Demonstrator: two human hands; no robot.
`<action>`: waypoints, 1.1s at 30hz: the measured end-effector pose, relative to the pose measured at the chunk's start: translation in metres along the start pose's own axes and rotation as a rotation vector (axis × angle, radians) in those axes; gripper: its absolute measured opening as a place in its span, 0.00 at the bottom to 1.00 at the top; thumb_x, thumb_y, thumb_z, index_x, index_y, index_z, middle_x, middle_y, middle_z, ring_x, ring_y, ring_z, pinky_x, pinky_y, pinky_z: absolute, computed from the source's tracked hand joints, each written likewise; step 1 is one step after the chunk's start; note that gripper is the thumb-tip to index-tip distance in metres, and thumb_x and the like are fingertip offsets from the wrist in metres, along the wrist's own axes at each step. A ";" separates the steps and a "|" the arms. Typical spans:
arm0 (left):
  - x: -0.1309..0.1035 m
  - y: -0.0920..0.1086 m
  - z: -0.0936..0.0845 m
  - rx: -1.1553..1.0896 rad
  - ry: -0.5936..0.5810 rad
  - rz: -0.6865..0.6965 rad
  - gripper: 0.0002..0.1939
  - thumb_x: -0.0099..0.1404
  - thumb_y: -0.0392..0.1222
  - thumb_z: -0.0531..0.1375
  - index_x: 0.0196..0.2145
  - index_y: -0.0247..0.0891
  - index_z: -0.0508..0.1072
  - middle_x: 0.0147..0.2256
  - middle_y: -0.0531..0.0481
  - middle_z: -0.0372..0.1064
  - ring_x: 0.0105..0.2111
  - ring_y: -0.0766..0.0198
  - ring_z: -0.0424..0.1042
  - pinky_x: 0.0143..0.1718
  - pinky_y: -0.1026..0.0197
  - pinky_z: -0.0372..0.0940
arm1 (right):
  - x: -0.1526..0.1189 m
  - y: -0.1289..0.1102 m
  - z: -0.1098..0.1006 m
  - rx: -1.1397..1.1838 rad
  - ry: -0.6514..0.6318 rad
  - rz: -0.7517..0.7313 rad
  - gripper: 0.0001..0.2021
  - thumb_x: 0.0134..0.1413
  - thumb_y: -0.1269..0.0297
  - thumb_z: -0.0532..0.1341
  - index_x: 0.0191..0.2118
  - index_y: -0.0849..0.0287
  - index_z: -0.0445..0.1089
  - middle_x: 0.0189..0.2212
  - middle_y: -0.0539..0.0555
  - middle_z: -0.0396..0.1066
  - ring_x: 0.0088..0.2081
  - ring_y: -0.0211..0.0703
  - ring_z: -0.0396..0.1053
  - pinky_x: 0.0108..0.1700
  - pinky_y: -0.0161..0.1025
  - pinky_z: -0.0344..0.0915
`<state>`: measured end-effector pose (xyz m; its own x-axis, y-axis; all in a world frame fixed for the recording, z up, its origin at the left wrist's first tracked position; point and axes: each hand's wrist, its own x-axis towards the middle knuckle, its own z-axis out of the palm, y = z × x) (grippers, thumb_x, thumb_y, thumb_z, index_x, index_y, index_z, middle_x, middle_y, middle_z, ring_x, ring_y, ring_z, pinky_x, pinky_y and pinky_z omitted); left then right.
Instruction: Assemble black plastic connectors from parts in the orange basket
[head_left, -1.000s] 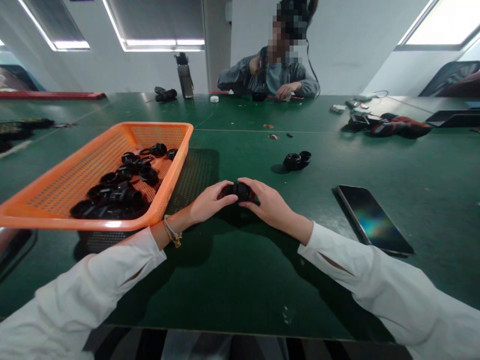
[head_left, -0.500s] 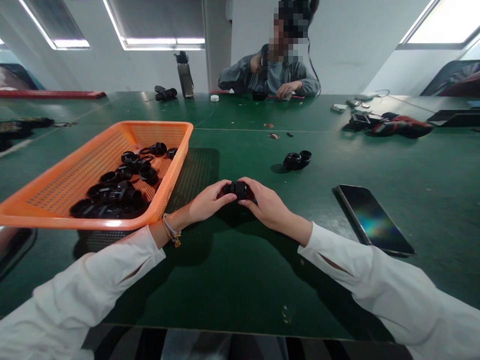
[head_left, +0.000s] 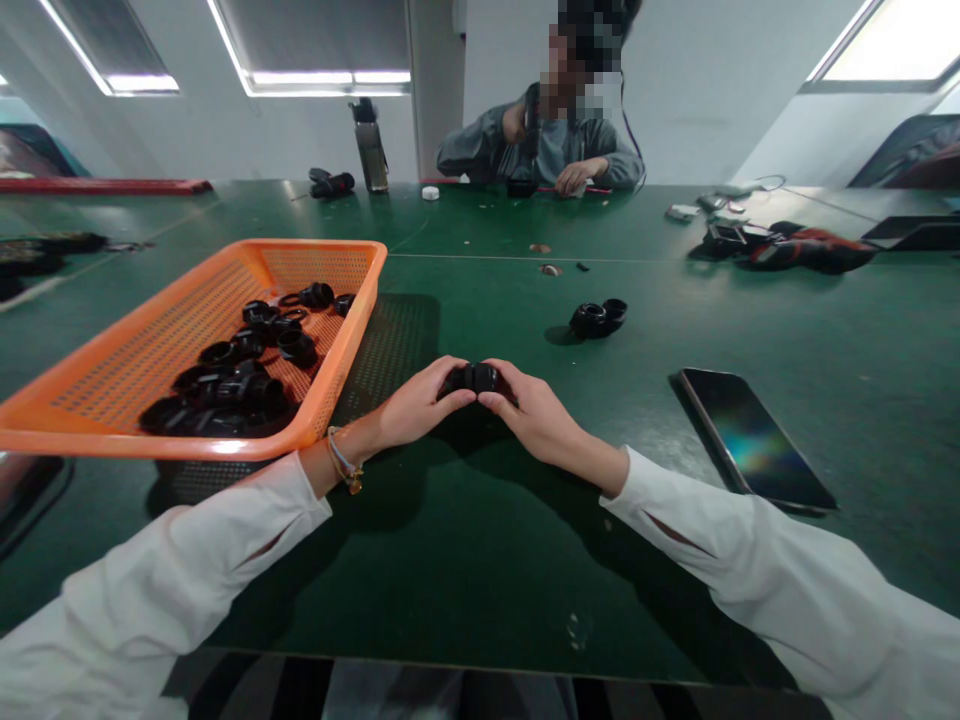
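Above the middle of the green table, a black fitting [head_left: 480,378] is held between my two hands. My left hand [head_left: 416,402] is closed on its left end, thumb below and fingers above. My right hand [head_left: 536,408] grips the right end in the same way. A narrow gap or groove shows at the fitting's middle; its ends are covered by fingers. Left of my hands, an orange basket [head_left: 341,375] holds several black fittings [head_left: 232,385]. Another black piece [head_left: 598,318] lies on the table, beyond my right hand.
A phone [head_left: 754,435] lies right of my right forearm. Across the green table [head_left: 480,560] a person [head_left: 555,150] sits holding a dark tool. A bottle [head_left: 369,150] stands at the far edge. Red and black gear [head_left: 795,248] lies at the far right.
My right hand has shifted very slightly right, and its fingers cover the fitting's right end a little differently. My left hand still holds the other end.
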<state>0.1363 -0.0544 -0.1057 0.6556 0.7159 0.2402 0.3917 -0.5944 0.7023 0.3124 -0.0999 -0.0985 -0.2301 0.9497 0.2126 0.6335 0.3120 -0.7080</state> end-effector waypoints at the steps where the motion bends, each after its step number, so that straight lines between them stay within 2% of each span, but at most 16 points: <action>1: 0.000 0.001 0.000 0.019 0.001 0.016 0.15 0.63 0.48 0.52 0.41 0.33 0.63 0.40 0.43 0.66 0.41 0.57 0.67 0.45 0.54 0.64 | 0.000 -0.001 0.000 0.031 -0.009 0.023 0.11 0.54 0.67 0.54 0.44 0.63 0.63 0.34 0.56 0.71 0.33 0.43 0.67 0.36 0.39 0.61; 5: -0.001 0.002 0.000 0.104 0.013 0.067 0.14 0.63 0.46 0.53 0.43 0.35 0.63 0.40 0.44 0.65 0.42 0.57 0.66 0.46 0.54 0.63 | -0.002 -0.005 -0.001 0.199 -0.050 0.097 0.07 0.56 0.64 0.52 0.36 0.62 0.63 0.25 0.51 0.66 0.26 0.38 0.64 0.30 0.36 0.58; 9: -0.003 0.001 0.001 0.142 0.016 0.109 0.15 0.64 0.46 0.53 0.44 0.34 0.62 0.40 0.44 0.64 0.41 0.58 0.66 0.46 0.54 0.63 | -0.001 -0.007 -0.002 0.371 -0.084 0.178 0.09 0.56 0.62 0.52 0.29 0.60 0.62 0.20 0.47 0.62 0.22 0.34 0.60 0.26 0.33 0.55; 15: -0.004 0.000 0.001 0.176 -0.013 0.186 0.18 0.65 0.51 0.51 0.45 0.34 0.62 0.41 0.42 0.63 0.42 0.57 0.66 0.46 0.54 0.63 | 0.000 -0.016 -0.006 0.609 -0.189 0.453 0.16 0.60 0.64 0.50 0.22 0.62 0.61 0.16 0.47 0.61 0.16 0.29 0.57 0.20 0.30 0.52; 19: -0.004 0.000 0.002 0.195 -0.036 0.200 0.18 0.65 0.52 0.50 0.44 0.34 0.62 0.41 0.43 0.63 0.41 0.57 0.65 0.46 0.53 0.63 | 0.000 -0.024 -0.010 0.745 -0.215 0.618 0.19 0.62 0.64 0.48 0.21 0.63 0.61 0.15 0.47 0.61 0.15 0.28 0.56 0.19 0.29 0.51; 22: -0.004 0.000 0.003 0.197 -0.045 0.193 0.19 0.65 0.53 0.50 0.45 0.34 0.62 0.40 0.43 0.63 0.41 0.57 0.65 0.45 0.54 0.64 | 0.000 -0.025 -0.012 0.757 -0.237 0.672 0.19 0.63 0.63 0.46 0.22 0.63 0.60 0.15 0.46 0.59 0.14 0.27 0.55 0.18 0.28 0.49; 25: -0.003 0.000 0.003 0.175 -0.033 0.177 0.20 0.65 0.53 0.50 0.45 0.33 0.62 0.40 0.42 0.63 0.41 0.57 0.66 0.46 0.54 0.63 | 0.000 -0.020 -0.010 0.643 -0.262 0.589 0.20 0.63 0.60 0.46 0.20 0.62 0.58 0.15 0.46 0.58 0.14 0.28 0.55 0.18 0.30 0.49; 27: -0.002 0.001 0.002 0.146 -0.010 0.144 0.20 0.65 0.53 0.51 0.45 0.34 0.62 0.41 0.43 0.64 0.42 0.57 0.66 0.46 0.54 0.63 | 0.000 -0.015 -0.007 0.504 -0.179 0.451 0.19 0.62 0.57 0.46 0.23 0.62 0.61 0.18 0.48 0.61 0.17 0.31 0.59 0.21 0.31 0.54; 28: -0.001 0.001 0.002 0.129 0.001 0.122 0.20 0.64 0.53 0.51 0.46 0.34 0.62 0.41 0.43 0.64 0.42 0.57 0.66 0.46 0.54 0.63 | 0.000 -0.012 -0.006 0.439 -0.134 0.377 0.17 0.61 0.57 0.48 0.27 0.62 0.63 0.20 0.49 0.63 0.19 0.32 0.61 0.22 0.32 0.56; 30: -0.001 0.001 0.001 0.091 0.014 0.084 0.21 0.64 0.54 0.51 0.46 0.34 0.62 0.41 0.43 0.65 0.42 0.57 0.66 0.46 0.54 0.63 | 0.000 -0.006 -0.004 0.322 -0.089 0.200 0.11 0.57 0.61 0.54 0.42 0.62 0.63 0.29 0.52 0.69 0.24 0.35 0.65 0.28 0.34 0.62; 31: -0.002 0.001 0.000 0.069 0.015 0.071 0.22 0.64 0.55 0.51 0.46 0.34 0.63 0.41 0.43 0.65 0.42 0.57 0.66 0.46 0.54 0.63 | 0.000 -0.004 -0.004 0.242 -0.064 0.121 0.15 0.54 0.63 0.57 0.47 0.61 0.62 0.33 0.53 0.70 0.28 0.37 0.67 0.32 0.37 0.64; 33: -0.002 0.000 0.000 0.018 0.007 0.057 0.24 0.63 0.56 0.51 0.46 0.33 0.62 0.42 0.43 0.66 0.42 0.57 0.66 0.46 0.55 0.63 | -0.001 0.000 -0.004 0.114 -0.043 -0.006 0.18 0.51 0.66 0.59 0.49 0.59 0.61 0.40 0.56 0.70 0.36 0.42 0.69 0.40 0.41 0.65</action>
<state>0.1348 -0.0559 -0.1057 0.6727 0.6831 0.2844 0.3655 -0.6410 0.6750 0.3154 -0.1003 -0.0961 -0.2665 0.9449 0.1900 0.5443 0.3103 -0.7794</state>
